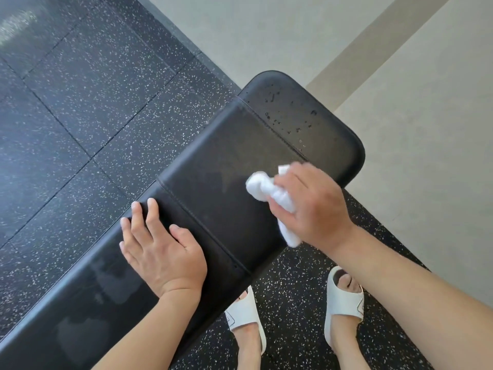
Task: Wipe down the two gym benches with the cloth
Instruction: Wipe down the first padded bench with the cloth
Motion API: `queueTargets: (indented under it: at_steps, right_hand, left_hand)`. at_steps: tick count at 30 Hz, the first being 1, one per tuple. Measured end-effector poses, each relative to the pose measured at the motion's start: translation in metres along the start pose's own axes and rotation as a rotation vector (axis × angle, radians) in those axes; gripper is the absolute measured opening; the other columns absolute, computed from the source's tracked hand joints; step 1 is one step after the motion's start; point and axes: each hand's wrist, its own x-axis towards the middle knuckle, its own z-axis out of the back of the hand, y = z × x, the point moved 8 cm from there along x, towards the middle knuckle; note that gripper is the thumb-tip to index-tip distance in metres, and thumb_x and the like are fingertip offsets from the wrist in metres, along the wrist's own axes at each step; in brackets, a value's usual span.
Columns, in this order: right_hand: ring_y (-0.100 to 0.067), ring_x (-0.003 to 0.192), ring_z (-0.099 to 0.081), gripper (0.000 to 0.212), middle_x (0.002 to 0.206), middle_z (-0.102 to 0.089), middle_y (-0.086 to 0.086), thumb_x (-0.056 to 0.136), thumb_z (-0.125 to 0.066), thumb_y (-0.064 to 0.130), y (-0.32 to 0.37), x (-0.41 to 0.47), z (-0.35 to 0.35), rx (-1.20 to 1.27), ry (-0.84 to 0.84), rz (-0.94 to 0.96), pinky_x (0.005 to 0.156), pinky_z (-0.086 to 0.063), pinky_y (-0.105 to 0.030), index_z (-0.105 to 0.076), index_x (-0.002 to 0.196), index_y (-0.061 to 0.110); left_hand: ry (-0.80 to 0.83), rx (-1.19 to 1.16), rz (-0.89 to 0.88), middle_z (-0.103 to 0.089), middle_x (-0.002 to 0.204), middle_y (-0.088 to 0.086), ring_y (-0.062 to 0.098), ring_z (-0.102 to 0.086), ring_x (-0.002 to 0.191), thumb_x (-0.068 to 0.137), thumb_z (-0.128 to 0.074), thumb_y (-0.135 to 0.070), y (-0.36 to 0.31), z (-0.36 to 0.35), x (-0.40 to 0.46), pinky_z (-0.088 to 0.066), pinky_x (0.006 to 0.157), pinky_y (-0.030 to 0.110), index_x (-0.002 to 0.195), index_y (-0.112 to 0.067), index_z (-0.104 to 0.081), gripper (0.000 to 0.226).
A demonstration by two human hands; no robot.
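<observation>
We are reading no words, numbers or brand names anywhere. We are seeing only a small outlined mark on the strap of each white slipper point(246, 313), the left one and the right one point(344, 303), near us on the floor, too small and blurred to make out. The black bench pad point(213, 166) is showing stitched seams but no label.

a: what is held in the right hand point(312, 206)?
b: a bunched white cloth point(262, 189) is gripped and pressed on the black bench point(213, 169); droplets point(289, 121) are seen on the far end.
a: and the left hand point(162, 249)?
b: it is laid flat, fingers spread, on the pad above the speckled floor point(80, 102).
</observation>
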Motion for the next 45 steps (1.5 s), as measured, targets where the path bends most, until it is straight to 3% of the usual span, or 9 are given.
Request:
queueTargets:
  at_steps: [8,14,20,23,26,30,34,40,45]
  right_hand:
    - [-0.03,0.086,-0.058,0.019,0.098,-0.063,-0.007,0.09,-0.065,0.028,0.035,0.102,-0.054,-0.057,-0.01,-0.192,0.07,-0.042,-0.041,-0.065,0.097,0.011]
    - [-0.028,0.069,-0.051,0.008,0.081,-0.057,-0.007,0.083,-0.067,0.016,0.07,0.034,-0.045,0.031,-0.047,-0.08,0.058,-0.041,-0.041,-0.062,0.082,0.011]
    - [-0.031,0.073,-0.058,0.01,0.095,-0.068,-0.011,0.087,-0.067,0.017,0.051,-0.04,-0.018,0.041,-0.003,-0.055,0.063,-0.049,-0.046,-0.07,0.088,0.007]
    - [-0.033,0.078,-0.058,0.012,0.096,-0.066,-0.012,0.09,-0.072,0.014,0.008,-0.056,0.009,0.075,-0.134,-0.244,0.069,-0.052,-0.047,-0.072,0.095,0.004]
    - [-0.028,0.089,-0.057,0.015,0.097,-0.062,-0.01,0.095,-0.073,0.016,-0.036,-0.07,0.031,0.148,-0.349,-0.509,0.081,-0.049,-0.034,-0.067,0.098,0.003]
    - [-0.023,0.096,-0.053,0.016,0.104,-0.056,-0.005,0.097,-0.07,0.019,-0.038,-0.074,0.013,0.248,-0.546,-0.706,0.089,-0.041,-0.025,-0.065,0.103,0.005]
    - [-0.024,0.098,-0.052,0.017,0.108,-0.055,-0.003,0.098,-0.066,0.023,-0.006,-0.1,-0.016,0.372,-0.681,-0.836,0.092,-0.044,-0.033,-0.064,0.107,0.009]
    - [-0.016,0.104,-0.056,0.019,0.117,-0.05,0.012,0.101,-0.065,0.024,0.087,-0.156,-0.056,0.616,-0.661,-0.964,0.091,-0.047,-0.032,-0.06,0.119,0.021]
    - [-0.018,0.097,-0.057,0.016,0.108,-0.05,0.004,0.098,-0.065,0.023,0.052,-0.144,-0.049,0.667,-0.766,-0.997,0.089,-0.051,-0.031,-0.059,0.112,0.017]
  left_hand:
    - [0.02,0.0,0.005,-0.03,0.171,0.007,0.036,-0.019,0.159,0.096,-0.036,-0.027,-0.002,0.001,0.0,-0.011,0.129,0.054,0.16,-0.016,-0.038,0.066]
    - [0.06,0.024,-0.024,-0.023,0.173,0.006,0.036,-0.014,0.161,0.097,-0.03,-0.029,0.001,-0.004,0.002,-0.009,0.129,0.056,0.163,-0.018,-0.031,0.067]
    - [0.137,0.017,-0.054,-0.02,0.174,0.01,0.04,-0.011,0.161,0.105,-0.037,-0.021,-0.001,-0.003,0.0,-0.01,0.127,0.063,0.164,-0.015,-0.028,0.06]
    - [0.242,-0.017,-0.232,-0.022,0.173,0.005,0.036,-0.012,0.161,0.104,-0.042,-0.014,-0.004,0.005,-0.005,-0.014,0.128,0.063,0.161,-0.018,-0.034,0.058]
    - [0.4,-0.093,-0.673,-0.031,0.168,-0.005,0.023,-0.024,0.159,0.097,-0.047,-0.019,-0.036,0.015,-0.024,-0.023,0.129,0.048,0.156,-0.023,-0.044,0.059]
    - [0.411,-0.063,-0.989,-0.032,0.168,-0.003,0.026,-0.025,0.158,0.099,-0.049,-0.024,-0.095,0.0,-0.014,-0.023,0.129,0.046,0.156,-0.026,-0.045,0.057]
    - [0.297,-0.048,-1.042,-0.038,0.163,0.01,0.038,-0.032,0.152,0.095,-0.049,-0.02,-0.119,-0.021,-0.008,-0.028,0.122,0.061,0.152,-0.018,-0.051,0.058]
    - [0.257,-0.065,-1.017,-0.037,0.165,0.003,0.029,-0.026,0.158,0.092,-0.044,-0.018,-0.11,-0.026,-0.007,-0.026,0.123,0.062,0.153,-0.023,-0.05,0.061]
    - [0.249,-0.046,-1.003,-0.037,0.164,0.005,0.031,-0.026,0.157,0.09,-0.042,-0.019,-0.112,-0.028,-0.008,-0.023,0.125,0.056,0.153,-0.021,-0.048,0.063]
